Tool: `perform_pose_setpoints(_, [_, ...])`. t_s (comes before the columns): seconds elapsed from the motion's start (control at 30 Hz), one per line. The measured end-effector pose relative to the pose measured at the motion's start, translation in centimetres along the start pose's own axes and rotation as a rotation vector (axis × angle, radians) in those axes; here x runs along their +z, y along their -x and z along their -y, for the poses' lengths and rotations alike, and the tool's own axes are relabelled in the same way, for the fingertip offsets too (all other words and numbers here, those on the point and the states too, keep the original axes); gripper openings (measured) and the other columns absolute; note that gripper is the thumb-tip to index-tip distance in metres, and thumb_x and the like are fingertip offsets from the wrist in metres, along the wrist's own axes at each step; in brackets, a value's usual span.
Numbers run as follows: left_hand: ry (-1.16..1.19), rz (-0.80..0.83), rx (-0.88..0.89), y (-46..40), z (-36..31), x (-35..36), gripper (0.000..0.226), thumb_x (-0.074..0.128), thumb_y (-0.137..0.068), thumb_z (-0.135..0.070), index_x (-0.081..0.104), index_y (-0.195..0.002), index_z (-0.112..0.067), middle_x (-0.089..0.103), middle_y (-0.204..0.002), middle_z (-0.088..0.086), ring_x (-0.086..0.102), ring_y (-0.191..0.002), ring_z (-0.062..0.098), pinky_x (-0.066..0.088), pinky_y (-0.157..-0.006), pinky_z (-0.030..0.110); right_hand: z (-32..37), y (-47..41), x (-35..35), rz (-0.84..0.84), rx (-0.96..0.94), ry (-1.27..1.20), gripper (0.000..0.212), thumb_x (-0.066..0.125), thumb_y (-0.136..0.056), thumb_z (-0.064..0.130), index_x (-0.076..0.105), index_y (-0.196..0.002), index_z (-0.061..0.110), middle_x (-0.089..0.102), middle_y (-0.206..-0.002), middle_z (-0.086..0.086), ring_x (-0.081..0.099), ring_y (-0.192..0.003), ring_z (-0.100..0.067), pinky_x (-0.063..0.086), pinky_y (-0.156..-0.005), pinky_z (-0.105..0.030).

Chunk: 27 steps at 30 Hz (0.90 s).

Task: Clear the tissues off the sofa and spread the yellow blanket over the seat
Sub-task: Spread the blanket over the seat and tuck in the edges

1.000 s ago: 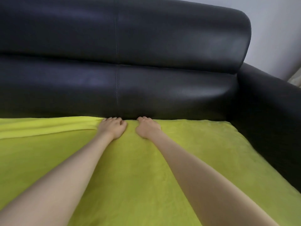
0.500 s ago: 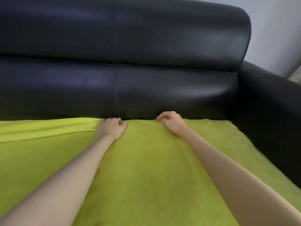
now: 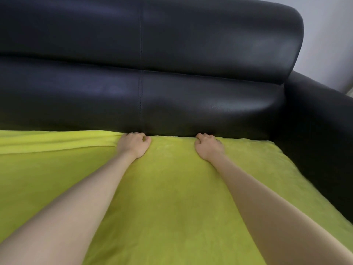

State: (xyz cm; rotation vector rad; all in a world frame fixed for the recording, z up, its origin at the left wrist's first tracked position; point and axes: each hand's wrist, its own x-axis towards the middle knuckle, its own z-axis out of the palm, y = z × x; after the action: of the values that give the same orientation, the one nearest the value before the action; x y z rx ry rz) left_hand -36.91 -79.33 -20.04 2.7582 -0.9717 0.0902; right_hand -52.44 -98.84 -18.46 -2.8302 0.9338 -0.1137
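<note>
Covering the seat, the blanket point(image 3: 172, 188) lies flat up to the sofa point(image 3: 191, 54) backrest — only its far-left part is bunched into a long fold. Both hands sit at the blanket's back edge, right against the backrest base. The left hand point(image 3: 132, 145) and the right hand point(image 3: 208, 148) each have fingers curled, gripping that edge, well apart from one another.

The backrest point(image 3: 172, 96) is blocking the way behind both hands, and the armrest point(image 3: 315, 131) is walling off the right; the blanket point(image 3: 172, 188) between the forearms is lying flat.
</note>
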Motion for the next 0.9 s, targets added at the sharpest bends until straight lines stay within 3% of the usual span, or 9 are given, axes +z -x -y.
perform_pose_setpoints(0.13, [0.015, 0.090, 0.002, 0.1, 0.1, -0.4, 0.052, 0.018, -0.101, -0.036, 0.052, -0.132, -0.012, 0.056, -0.132, 0.009, 0.051, -0.121, 0.024, 0.037, -0.104, 0.037, -0.4, 0.4, 0.1, 0.008, -0.016, -0.039, 0.044, 0.023, -0.101, 0.029, 0.041, -0.141, 0.020, 0.046, -0.142, -0.006, 0.039, -0.132, -0.026, 0.029, -0.110, -0.042])
perform_pose_setpoints(0.23, [0.043, 0.080, 0.003, 0.2, 0.1, -0.4, 0.050, 0.021, -0.101, -0.036, 0.054, -0.129, -0.012, 0.059, -0.128, 0.009, 0.053, -0.117, 0.024, 0.038, -0.103, 0.037, -0.5, 0.4, 0.3, 0.000, -0.021, -0.048, 0.045, 0.023, -0.102, 0.031, 0.041, -0.142, 0.021, 0.045, -0.144, -0.004, 0.037, -0.133, -0.024, 0.027, -0.111, -0.042])
perform_pose_setpoints(0.33, [0.046, -0.068, -0.021, 0.9, -0.1, -0.6, 0.041, 0.032, -0.099, -0.034, 0.064, -0.116, -0.015, 0.067, -0.110, 0.005, 0.061, -0.099, 0.022, 0.048, -0.088, 0.033, -0.7, 0.4, 0.5, -0.004, -0.020, -0.053, 0.045, 0.023, -0.102, 0.031, 0.040, -0.142, 0.022, 0.044, -0.145, -0.003, 0.036, -0.135, -0.023, 0.026, -0.112, -0.042])
perform_pose_setpoints(0.43, [-0.067, -0.272, -0.036, 2.0, -0.4, -1.8, 0.032, 0.041, -0.096, -0.030, 0.070, -0.097, -0.017, 0.070, -0.087, 0.002, 0.063, -0.080, 0.021, 0.042, -0.071, 0.029, -0.6, 0.4, 0.7, -0.016, -0.014, -0.059, 0.044, 0.023, -0.102, 0.031, 0.041, -0.141, 0.022, 0.044, -0.144, -0.002, 0.036, -0.135, -0.023, 0.026, -0.112, -0.041])
perform_pose_setpoints(0.57, [-0.114, -0.322, -0.037, 3.1, 0.6, -3.0, 0.025, 0.044, -0.093, -0.030, 0.065, -0.094, -0.017, 0.065, -0.087, -0.001, 0.060, -0.080, 0.019, 0.038, -0.059, 0.027, -0.6, 0.4, 0.8, -0.021, -0.012, -0.054, 0.045, 0.022, -0.101, 0.031, 0.040, -0.142, 0.023, 0.043, -0.145, -0.002, 0.036, -0.136, -0.022, 0.025, -0.113, -0.041])
perform_pose_setpoints(0.73, [0.019, -0.221, -0.085, 4.0, 5.0, -3.5, 0.032, 0.045, -0.095, -0.029, 0.061, -0.121, -0.018, 0.060, -0.118, 0.000, 0.056, -0.109, 0.021, 0.047, -0.083, 0.032, 0.0, 0.7, 0.3, -0.003, -0.013, 0.032, 0.045, 0.024, -0.102, 0.030, 0.037, -0.144, 0.019, 0.043, -0.145, -0.005, 0.037, -0.135, -0.024, 0.028, -0.111, -0.042])
perform_pose_setpoints(0.9, [0.067, -0.030, -0.011, 4.5, 5.9, -3.5, 0.043, 0.035, -0.099, -0.033, 0.046, -0.139, -0.021, 0.046, -0.142, -0.002, 0.044, -0.129, 0.019, 0.039, -0.104, 0.034, 3.1, 1.1, -1.2, 0.067, 0.084, 0.339, 0.040, 0.036, -0.100, 0.019, 0.041, -0.139, 0.012, 0.051, -0.136, -0.009, 0.046, -0.125, -0.026, 0.040, -0.098, -0.038])
